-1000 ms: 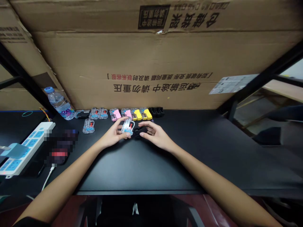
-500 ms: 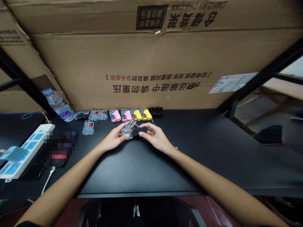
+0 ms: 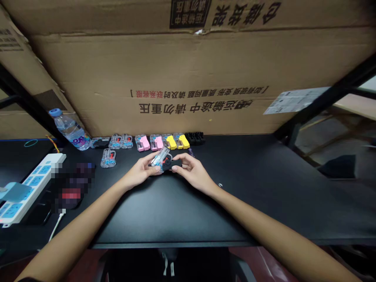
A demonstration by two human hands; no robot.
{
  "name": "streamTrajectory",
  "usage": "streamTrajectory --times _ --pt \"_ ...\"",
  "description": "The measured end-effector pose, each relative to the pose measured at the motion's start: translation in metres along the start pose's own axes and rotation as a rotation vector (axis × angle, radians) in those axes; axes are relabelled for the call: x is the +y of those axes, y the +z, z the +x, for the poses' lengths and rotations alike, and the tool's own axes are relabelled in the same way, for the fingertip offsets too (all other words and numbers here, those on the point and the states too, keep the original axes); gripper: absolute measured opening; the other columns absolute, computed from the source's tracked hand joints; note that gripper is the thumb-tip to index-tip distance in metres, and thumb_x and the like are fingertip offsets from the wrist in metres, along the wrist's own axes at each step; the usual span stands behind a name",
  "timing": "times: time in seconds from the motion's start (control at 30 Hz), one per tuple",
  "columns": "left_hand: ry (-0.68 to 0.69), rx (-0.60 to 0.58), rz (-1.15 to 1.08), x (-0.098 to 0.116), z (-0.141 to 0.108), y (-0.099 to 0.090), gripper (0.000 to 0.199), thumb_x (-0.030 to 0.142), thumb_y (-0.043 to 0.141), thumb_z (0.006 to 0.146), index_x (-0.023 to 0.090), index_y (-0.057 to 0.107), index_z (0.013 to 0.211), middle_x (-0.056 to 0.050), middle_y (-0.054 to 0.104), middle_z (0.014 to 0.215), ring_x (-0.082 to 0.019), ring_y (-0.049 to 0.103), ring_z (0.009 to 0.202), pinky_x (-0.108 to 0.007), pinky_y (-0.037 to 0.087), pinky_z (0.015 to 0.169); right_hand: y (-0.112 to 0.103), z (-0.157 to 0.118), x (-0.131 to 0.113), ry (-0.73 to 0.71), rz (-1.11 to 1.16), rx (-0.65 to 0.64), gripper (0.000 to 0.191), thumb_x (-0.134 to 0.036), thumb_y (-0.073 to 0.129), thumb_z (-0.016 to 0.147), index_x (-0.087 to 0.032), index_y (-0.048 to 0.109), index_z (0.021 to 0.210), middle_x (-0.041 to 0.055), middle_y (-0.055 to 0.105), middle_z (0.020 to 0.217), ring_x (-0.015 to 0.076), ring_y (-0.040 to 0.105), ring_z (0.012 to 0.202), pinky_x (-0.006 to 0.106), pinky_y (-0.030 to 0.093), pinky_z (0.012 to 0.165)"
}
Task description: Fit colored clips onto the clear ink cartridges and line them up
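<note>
Between my two hands is a small clear device point(image 3: 160, 157) with blue and red parts inside and a black piece point(image 3: 172, 164) on its right side. My left hand point(image 3: 140, 170) grips the clear end, thumb in front. The fingers of my right hand point(image 3: 192, 169) pinch the black piece. Behind them stands a row of similar devices, with pink sides point(image 3: 143, 143) and with yellow sides point(image 3: 183, 141). Clear ones point(image 3: 115, 141) are further left, and one more clear device point(image 3: 108, 158) lies in front of these.
Black holders point(image 3: 195, 138) end the row by the cardboard wall point(image 3: 176, 70). At the left are a water bottle point(image 3: 72, 131), a white power strip point(image 3: 35, 184) and a blurred-out item point(image 3: 75, 186) with a white cable point(image 3: 56, 227). A tiny white piece point(image 3: 220, 185) lies right of my hand.
The view has shifted slightly. The device between my hands looks turned a little, its clear part more tilted; both hands keep their hold.
</note>
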State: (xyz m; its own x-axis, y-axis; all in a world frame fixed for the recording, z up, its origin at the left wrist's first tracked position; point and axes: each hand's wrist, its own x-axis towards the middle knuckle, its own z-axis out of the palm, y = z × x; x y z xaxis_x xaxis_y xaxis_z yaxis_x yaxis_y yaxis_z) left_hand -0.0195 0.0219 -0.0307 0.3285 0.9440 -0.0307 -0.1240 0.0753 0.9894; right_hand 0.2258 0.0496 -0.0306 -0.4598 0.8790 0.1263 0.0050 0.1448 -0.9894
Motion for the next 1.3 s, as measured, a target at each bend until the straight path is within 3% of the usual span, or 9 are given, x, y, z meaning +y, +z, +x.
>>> streamTrajectory --times 0.33,0.8,1.3 --pt "0.026 0.011 0.026 -0.0031 0.0000 0.0009 0.086 0.033 0.087 0.084 0.017 0.050 0.161 -0.018 0.068 0.145 -0.033 0.070 0.123 -0.048 0.060 0.105 0.0025 -0.0005 0.0030 -0.009 0.039 0.010 0.036 -0.045 0.085 0.084 -0.024 0.067 0.107 0.0031 0.076 0.096 0.0205 0.075 0.086 0.041 0.061 0.091" --pt "0.005 0.033 -0.078 -0.0011 -0.0010 0.0033 0.088 0.033 0.092 0.079 0.021 0.055 0.158 -0.017 0.063 0.152 -0.033 0.067 0.128 -0.048 0.061 0.104 0.0048 -0.0010 0.0015 -0.032 0.039 0.034 0.039 -0.050 0.086 0.082 -0.024 0.067 0.105 0.0044 0.077 0.098 0.0222 0.076 0.088 0.043 0.062 0.091" --pt "0.043 0.001 0.024 -0.0009 0.0004 0.0006 0.090 0.030 0.089 0.081 0.017 0.050 0.161 -0.018 0.070 0.142 -0.029 0.074 0.117 -0.045 0.059 0.106 0.0091 -0.0031 0.0012 0.117 0.129 0.054 0.054 -0.050 0.088 0.079 -0.028 0.046 0.106 0.0004 0.079 0.088 0.0235 0.081 0.085 0.044 0.065 0.089"
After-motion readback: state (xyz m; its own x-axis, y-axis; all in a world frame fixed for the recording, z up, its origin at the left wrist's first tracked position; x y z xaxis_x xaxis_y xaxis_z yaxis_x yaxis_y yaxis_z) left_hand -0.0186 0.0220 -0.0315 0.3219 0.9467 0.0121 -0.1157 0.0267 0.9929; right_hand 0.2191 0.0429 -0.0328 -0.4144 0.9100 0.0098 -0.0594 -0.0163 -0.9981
